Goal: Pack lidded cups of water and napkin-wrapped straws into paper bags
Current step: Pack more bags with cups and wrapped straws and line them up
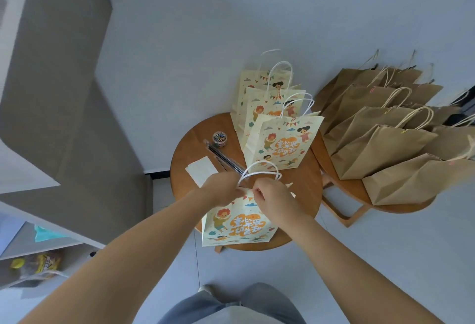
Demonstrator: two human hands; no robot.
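Grey-blue trousers (231,305) fill the bottom edge, with two bare forearms reaching forward over them.

Brown kraft paper bags (380,148), many of them with twisted cord handles, lean in overlapping rows on a second wooden table (359,192) at the right. Just left of it stands a round wooden table (185,148). Three cream printed bags (280,141), showing cartoon children, bunting and orange lettering, stand upright in a row at its far right side.

A cream paper bag (239,223) with the same print stands at the table's near edge, its white twisted-cord handles (259,173) looping up above both hands. The left hand (223,187) grips the bag's top edge from the left, though its fingertips are mostly hidden. The right hand (272,195), fingers curled, pinches the same edge at the middle, touching the left hand's fingertips.

White paper napkins (203,169) lie flat near the table's left side. Just beside them a long clear plastic box (226,157) holding thin dark straws lies diagonally. A small round jar (219,139) of coloured paper clips stands at its far end.
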